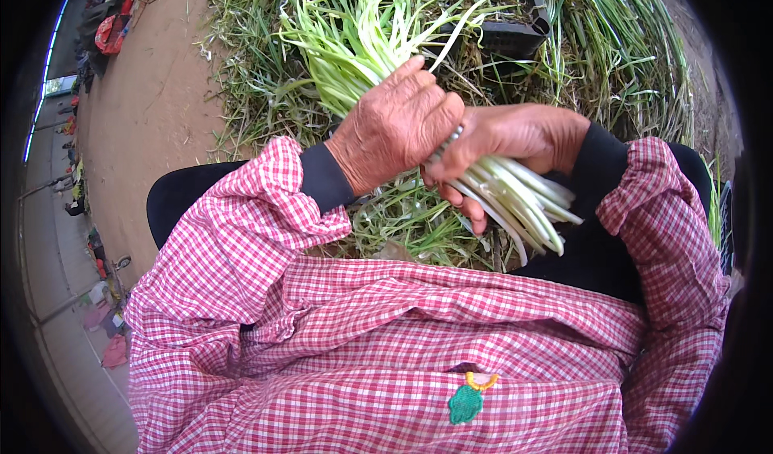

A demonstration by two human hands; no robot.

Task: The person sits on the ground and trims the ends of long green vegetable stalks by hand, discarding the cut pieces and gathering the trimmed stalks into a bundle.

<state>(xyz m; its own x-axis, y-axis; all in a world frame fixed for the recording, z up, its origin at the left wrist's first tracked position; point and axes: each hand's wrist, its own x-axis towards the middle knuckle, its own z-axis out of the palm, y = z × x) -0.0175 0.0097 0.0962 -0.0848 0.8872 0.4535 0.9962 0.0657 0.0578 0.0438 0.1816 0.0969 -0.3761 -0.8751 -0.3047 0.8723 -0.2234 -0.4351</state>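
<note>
A bunch of pale green, long-leaved stalks (513, 197), perhaps garlic greens or leeks, lies slantwise across my hands. My left hand (398, 125) is wrapped around its middle, with the loose leaves (371, 28) fanning out beyond the knuckles. Close against it, my right hand (513, 134) grips the bunch with the thumb on top and fingers curled beneath; it is slightly blurred. A thin greyish band (447, 141) shows between the two hands; its full path is hidden. The white stalk ends point down to the right, over my dark-clad leg.
Cut leaves and trimmings (416, 218) cover the ground before me. A black plastic crate (519, 34) with plant debris stands ahead. Long green stalks (628, 49) are heaped at right, near another crate (726, 224). Bare dirt floor (151, 86) stretches left, with red items (112, 31) farther off.
</note>
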